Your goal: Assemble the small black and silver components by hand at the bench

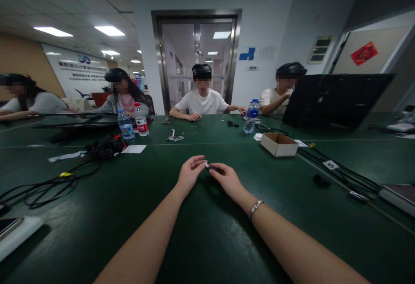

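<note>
Over the middle of the green table [201,240], my two hands meet at a small dark piece with a shiny silver end [207,165]. Thumb and fingers of my left hand [189,173] pinch it near the silver end. From the other side, my right hand [229,179] grips its dark part between thumb and fingers. Most of the piece is covered by my fingertips, so its exact kind does not show. A silver band circles my right wrist.
An open cardboard box [279,145] sits right of my hands, near black cables [350,176]. Two bottles [126,124] stand left, another bottle [251,117] right. Small metal parts [177,137] lie ahead. Several people with headsets sit across. A black monitor [333,102] stands far right.
</note>
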Tool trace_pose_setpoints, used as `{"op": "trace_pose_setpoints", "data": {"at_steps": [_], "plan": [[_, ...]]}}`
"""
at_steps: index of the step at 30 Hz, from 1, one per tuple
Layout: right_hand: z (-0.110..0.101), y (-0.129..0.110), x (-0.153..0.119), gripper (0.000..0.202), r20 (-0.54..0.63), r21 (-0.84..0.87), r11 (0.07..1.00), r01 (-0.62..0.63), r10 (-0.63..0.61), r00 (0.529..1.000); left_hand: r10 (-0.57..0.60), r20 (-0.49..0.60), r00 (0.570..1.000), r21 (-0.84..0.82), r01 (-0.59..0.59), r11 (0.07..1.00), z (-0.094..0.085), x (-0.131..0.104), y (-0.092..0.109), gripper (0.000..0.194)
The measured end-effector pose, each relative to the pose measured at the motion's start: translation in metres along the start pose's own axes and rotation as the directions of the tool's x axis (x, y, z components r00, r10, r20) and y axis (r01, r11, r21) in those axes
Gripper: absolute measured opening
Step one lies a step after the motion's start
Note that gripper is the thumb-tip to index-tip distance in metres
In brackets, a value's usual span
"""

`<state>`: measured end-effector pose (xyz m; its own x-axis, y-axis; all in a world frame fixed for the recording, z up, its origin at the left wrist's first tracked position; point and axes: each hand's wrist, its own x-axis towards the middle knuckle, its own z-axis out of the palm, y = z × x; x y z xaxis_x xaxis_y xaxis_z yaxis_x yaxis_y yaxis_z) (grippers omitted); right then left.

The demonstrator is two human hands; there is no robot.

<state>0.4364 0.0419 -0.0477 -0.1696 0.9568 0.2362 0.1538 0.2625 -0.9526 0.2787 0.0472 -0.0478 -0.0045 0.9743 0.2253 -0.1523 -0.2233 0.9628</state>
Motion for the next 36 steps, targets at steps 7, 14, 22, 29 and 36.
{"op": "trace_pose_setpoints", "data": {"at_steps": [7, 14, 22, 29, 36], "plan": [[0.0004, -0.0017, -0.0008, 0.031, -0.02, 0.059, 0.998, -0.027, 0.028, 0.999, 0.016, 0.004, 1.0, 0.029, -0.016, 0.999, 0.0002, -0.0002, 0.0004, 0.025], [0.0002, -0.0042, -0.0015, 0.028, -0.037, 0.015, 1.0, -0.018, 0.018, 0.999, 0.027, -0.006, 1.0, 0.051, -0.027, 0.998, -0.0004, -0.0016, 0.0024, 0.023], [0.0014, -0.0004, -0.0007, 0.028, -0.042, -0.012, 1.0, 0.017, -0.017, 0.999, 0.024, -0.044, 0.999, 0.096, -0.019, 0.995, -0.0005, 0.0015, -0.0011, 0.022], [0.0016, 0.0004, -0.0001, 0.028, -0.037, 0.012, 1.0, 0.0, 0.001, 0.999, 0.008, -0.056, 0.998, 0.097, -0.003, 0.995, -0.0001, -0.0001, 0.001, 0.022], [0.0011, -0.0016, -0.0012, 0.028, -0.017, 0.073, 0.997, -0.034, 0.036, 0.999, -0.01, -0.046, 0.999, 0.041, 0.011, 0.999, 0.0014, -0.0019, 0.0045, 0.024]]}}
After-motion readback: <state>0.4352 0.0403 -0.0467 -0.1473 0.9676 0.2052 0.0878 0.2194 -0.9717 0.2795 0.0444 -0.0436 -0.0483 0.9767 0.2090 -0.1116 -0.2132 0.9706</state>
